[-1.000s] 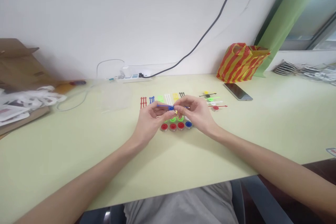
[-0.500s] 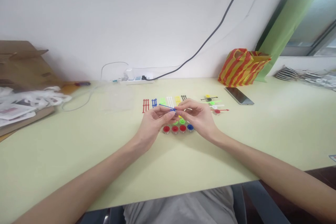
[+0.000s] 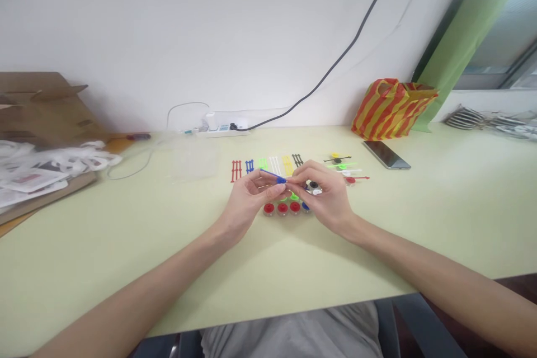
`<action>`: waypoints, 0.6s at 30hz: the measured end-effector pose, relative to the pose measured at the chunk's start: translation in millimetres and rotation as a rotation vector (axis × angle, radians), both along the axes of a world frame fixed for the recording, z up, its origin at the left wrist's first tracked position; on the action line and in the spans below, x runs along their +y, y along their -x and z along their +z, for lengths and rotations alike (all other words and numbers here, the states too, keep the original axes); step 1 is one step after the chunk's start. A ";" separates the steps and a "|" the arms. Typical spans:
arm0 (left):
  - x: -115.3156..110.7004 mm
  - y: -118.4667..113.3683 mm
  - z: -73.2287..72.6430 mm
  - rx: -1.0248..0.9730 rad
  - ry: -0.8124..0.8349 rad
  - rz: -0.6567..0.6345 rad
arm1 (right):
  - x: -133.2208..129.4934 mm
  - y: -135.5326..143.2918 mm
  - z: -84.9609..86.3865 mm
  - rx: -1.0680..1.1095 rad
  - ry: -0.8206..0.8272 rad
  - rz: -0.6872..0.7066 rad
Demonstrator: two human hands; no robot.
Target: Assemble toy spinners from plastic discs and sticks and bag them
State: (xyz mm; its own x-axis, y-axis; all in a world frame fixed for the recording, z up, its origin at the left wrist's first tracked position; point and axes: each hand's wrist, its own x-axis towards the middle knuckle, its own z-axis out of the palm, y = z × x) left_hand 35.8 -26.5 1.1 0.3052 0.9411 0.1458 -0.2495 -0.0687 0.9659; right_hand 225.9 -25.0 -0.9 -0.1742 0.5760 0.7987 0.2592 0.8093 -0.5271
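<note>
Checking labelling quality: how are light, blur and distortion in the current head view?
Head view: light soft, faint shadows on the table below the left hand and right hand; white straps at left look smeared; wide-angle stretch towards the edges; blue piece soft, fine detail unreadable.

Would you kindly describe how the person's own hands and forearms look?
The left hand and right hand are ungloved, and both forearms are bare, with no sleeve, watch or bracelet in view. No ring can be made out.
</note>
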 end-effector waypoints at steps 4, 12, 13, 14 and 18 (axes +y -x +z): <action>1.8 0.1 -1.4 -0.016 0.013 -0.012 | 3.3 -1.1 -3.4 -0.044 -0.052 0.002; 1.4 1.1 0.1 -0.027 0.017 -0.013 | 5.9 -4.7 -4.6 -0.102 -0.108 0.036; 1.5 1.3 -0.5 -0.025 0.012 -0.012 | 6.2 -4.8 -4.9 -0.106 -0.106 0.041; 1.7 1.6 -1.1 -0.021 0.007 -0.009 | 6.6 -4.9 -5.1 -0.109 -0.101 0.046; 1.5 3.6 -1.1 0.027 0.002 0.009 | 7.4 -6.4 -4.7 -0.139 -0.058 0.065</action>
